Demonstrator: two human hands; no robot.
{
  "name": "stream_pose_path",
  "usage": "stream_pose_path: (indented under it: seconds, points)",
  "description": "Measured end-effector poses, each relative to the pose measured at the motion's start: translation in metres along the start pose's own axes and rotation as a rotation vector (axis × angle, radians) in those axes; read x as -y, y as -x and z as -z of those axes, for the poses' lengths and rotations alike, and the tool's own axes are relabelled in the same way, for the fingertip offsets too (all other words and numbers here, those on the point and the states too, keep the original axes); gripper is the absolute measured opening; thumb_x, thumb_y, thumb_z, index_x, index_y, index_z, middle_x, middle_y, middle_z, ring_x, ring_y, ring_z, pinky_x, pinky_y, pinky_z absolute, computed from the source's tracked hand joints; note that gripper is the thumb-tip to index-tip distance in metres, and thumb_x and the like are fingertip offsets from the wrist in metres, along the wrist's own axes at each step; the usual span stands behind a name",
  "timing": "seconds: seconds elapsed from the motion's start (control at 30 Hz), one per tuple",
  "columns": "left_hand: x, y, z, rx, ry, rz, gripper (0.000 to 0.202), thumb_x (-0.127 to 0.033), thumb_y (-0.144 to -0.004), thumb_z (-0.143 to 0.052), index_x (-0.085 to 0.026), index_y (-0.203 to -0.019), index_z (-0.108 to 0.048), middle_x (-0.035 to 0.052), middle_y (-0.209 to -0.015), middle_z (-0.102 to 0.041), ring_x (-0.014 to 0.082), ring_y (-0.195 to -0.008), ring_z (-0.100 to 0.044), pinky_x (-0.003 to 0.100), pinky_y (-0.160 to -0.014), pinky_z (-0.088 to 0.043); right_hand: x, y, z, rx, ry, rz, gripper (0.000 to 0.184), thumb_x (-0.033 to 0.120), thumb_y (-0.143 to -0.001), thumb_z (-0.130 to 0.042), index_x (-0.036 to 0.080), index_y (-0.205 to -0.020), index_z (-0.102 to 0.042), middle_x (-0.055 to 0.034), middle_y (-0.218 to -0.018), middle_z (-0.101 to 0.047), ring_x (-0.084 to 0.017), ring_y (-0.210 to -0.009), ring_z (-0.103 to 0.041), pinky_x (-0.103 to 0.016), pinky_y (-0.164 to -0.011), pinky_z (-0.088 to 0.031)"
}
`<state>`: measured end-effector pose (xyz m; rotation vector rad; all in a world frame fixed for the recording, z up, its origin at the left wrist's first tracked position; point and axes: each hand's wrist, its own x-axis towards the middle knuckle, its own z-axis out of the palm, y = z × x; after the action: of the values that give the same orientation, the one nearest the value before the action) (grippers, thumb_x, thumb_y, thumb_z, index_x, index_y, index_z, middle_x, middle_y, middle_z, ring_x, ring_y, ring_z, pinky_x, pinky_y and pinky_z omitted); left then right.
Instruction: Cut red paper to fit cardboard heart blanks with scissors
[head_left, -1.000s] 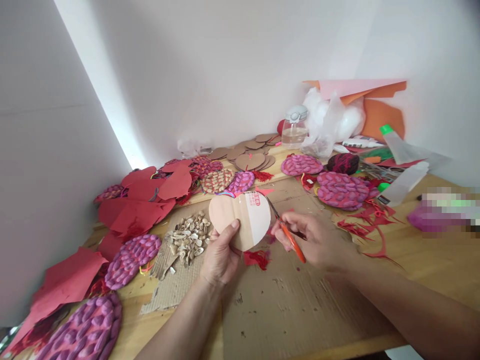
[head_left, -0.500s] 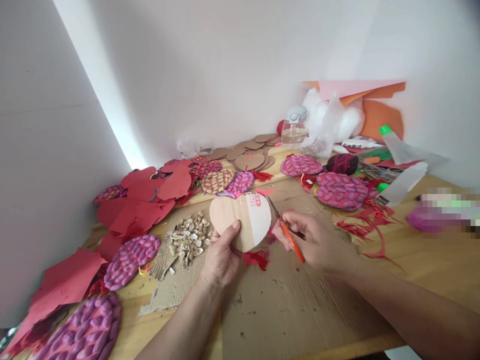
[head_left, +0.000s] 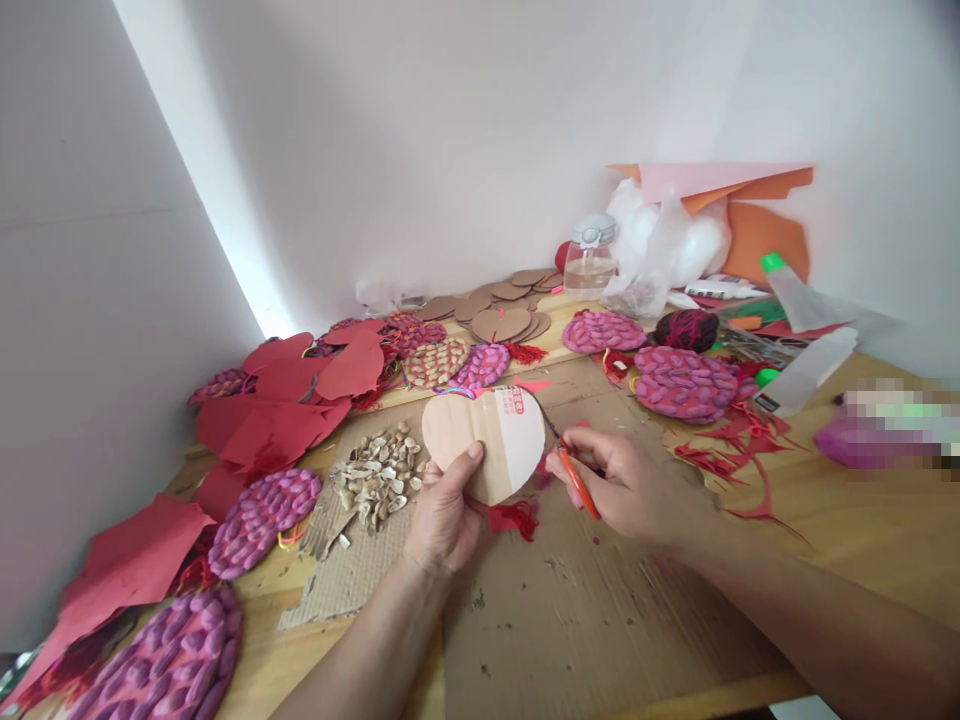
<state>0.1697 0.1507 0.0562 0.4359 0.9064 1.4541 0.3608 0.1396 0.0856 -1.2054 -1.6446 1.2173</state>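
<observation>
My left hand grips a heart-shaped cardboard piece by its lower left side, thumb on top. The piece is tan with a white patch and red printing on its right half. My right hand is closed round orange-handled scissors, whose dark blades lie at the right edge of the cardboard heart. Whether the blades touch the edge I cannot tell for sure. Below the heart, a red tassel rests on a large cardboard sheet.
Pistachio-like shells are piled on corrugated cardboard at left. Red paper pieces and purple-studded discs lie further left. Cardboard hearts, a water bottle and a yarn ball stand behind. Red scraps lie at right.
The scissors have shifted slightly, their handles moving left and up and the blades closing along the heart's right edge. The left hand keeps its hold on the cardboard heart.
</observation>
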Motion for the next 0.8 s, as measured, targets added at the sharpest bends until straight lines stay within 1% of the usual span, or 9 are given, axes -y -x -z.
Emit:
stream_pose_path:
  seconds: [0.07, 0.17, 0.27, 0.37, 0.47, 0.63, 0.8]
  points:
    - [-0.001, -0.001, 0.001, 0.011, -0.009, -0.007, 0.059, -0.014, -0.073, -0.081, -0.019, -0.128, -0.063, 0.0119, -0.117, -0.075, 0.0221, -0.093, -0.074, 0.031, -0.079, -0.063, -0.001, 0.0, 0.002, 0.0, 0.029, -0.011, 0.038, 0.044, -0.089, -0.065, 0.021, -0.066, -0.045, 0.0062, -0.057, -0.044, -0.009, -0.053, -0.036, -0.026, -0.051, -0.024]
    - [-0.006, -0.004, 0.004, 0.022, -0.031, -0.032, 0.064, -0.015, -0.07, -0.084, -0.021, -0.13, -0.062, 0.0103, -0.113, -0.076, 0.0224, -0.093, -0.075, 0.029, -0.078, -0.062, -0.003, -0.001, 0.006, 0.018, 0.062, -0.026, 0.035, 0.043, -0.089, -0.064, 0.021, -0.068, -0.047, 0.0055, -0.058, -0.046, -0.01, -0.054, -0.038, -0.027, -0.051, -0.022]
    - [-0.012, -0.008, 0.006, 0.025, -0.051, -0.07, 0.071, -0.014, -0.066, -0.086, -0.023, -0.132, -0.06, 0.0081, -0.109, -0.077, 0.0218, -0.092, -0.075, 0.027, -0.079, -0.062, -0.006, -0.002, 0.008, 0.08, 0.017, 0.012, 0.036, 0.04, -0.089, -0.062, 0.021, -0.066, -0.043, 0.0035, -0.063, -0.05, -0.011, -0.058, -0.041, -0.028, -0.053, -0.023]
    - [-0.015, -0.009, 0.007, 0.031, -0.064, -0.081, 0.073, -0.014, -0.065, -0.087, -0.024, -0.131, -0.06, 0.007, -0.109, -0.077, 0.0218, -0.09, -0.076, 0.03, -0.079, -0.062, -0.006, -0.003, 0.008, 0.134, -0.039, 0.036, 0.037, 0.038, -0.089, -0.061, 0.022, -0.065, -0.039, 0.0029, -0.065, -0.049, -0.012, -0.061, -0.042, -0.029, -0.055, -0.024]
    - [-0.014, -0.008, 0.006, 0.028, -0.069, -0.068, 0.071, -0.013, -0.065, -0.087, -0.024, -0.13, -0.061, 0.0069, -0.107, -0.078, 0.0213, -0.088, -0.076, 0.03, -0.078, -0.062, -0.004, -0.004, 0.008, 0.11, -0.037, 0.024, 0.036, 0.038, -0.088, -0.062, 0.022, -0.066, -0.039, 0.0035, -0.066, -0.047, -0.012, -0.06, -0.04, -0.029, -0.056, -0.024]
    - [-0.012, -0.006, 0.003, 0.001, -0.042, -0.092, 0.069, -0.011, -0.066, -0.085, -0.024, -0.129, -0.061, 0.0069, -0.106, -0.078, 0.0201, -0.087, -0.075, 0.026, -0.075, -0.062, -0.006, -0.004, 0.007, 0.088, -0.017, 0.013, 0.035, 0.039, -0.089, -0.06, 0.022, -0.066, -0.039, 0.0031, -0.065, -0.047, -0.012, -0.061, -0.042, -0.029, -0.056, -0.025]
    - [-0.011, -0.006, 0.003, 0.03, -0.057, -0.053, 0.067, -0.011, -0.067, -0.084, -0.023, -0.128, -0.061, 0.0066, -0.104, -0.078, 0.0197, -0.085, -0.075, 0.027, -0.076, -0.062, -0.012, -0.004, 0.007, 0.094, -0.01, 0.057, 0.037, 0.041, -0.091, -0.058, 0.023, -0.066, -0.038, 0.003, -0.064, -0.048, -0.013, -0.06, -0.043, -0.029, -0.057, -0.03]
